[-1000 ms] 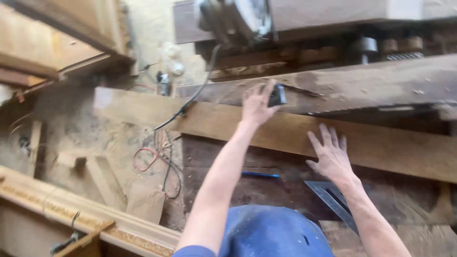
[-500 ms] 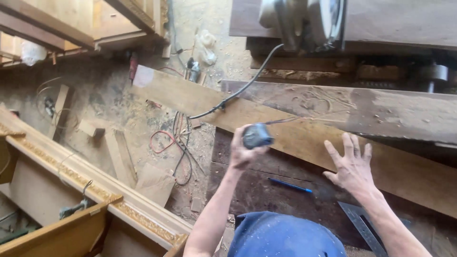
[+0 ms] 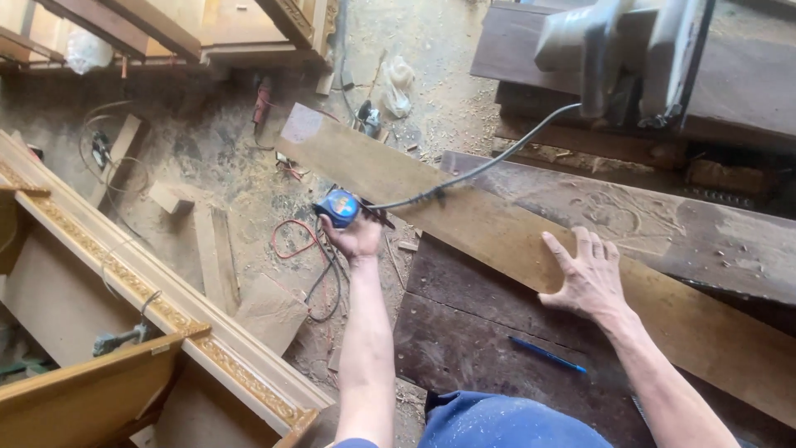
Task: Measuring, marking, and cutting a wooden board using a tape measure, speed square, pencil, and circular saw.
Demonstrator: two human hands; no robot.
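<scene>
Blue tape measure (image 3: 341, 207): gripped in the left hand (image 3: 355, 236), held out past the plank's near edge, about 9 o'clock from the right hand
Right hand (image 3: 590, 278): fingers spread, palm flat on the long pale plank (image 3: 464, 211)
Plank: runs 10 o'clock to 4 o'clock across the dark worktop (image 3: 473, 332)
Blue pen (image 3: 547, 354): on the worktop, 7 o'clock of the right hand
Black cable (image 3: 481, 170): draped over the plank
Floor (image 3: 224, 174): sawdust, wood offcuts
</scene>
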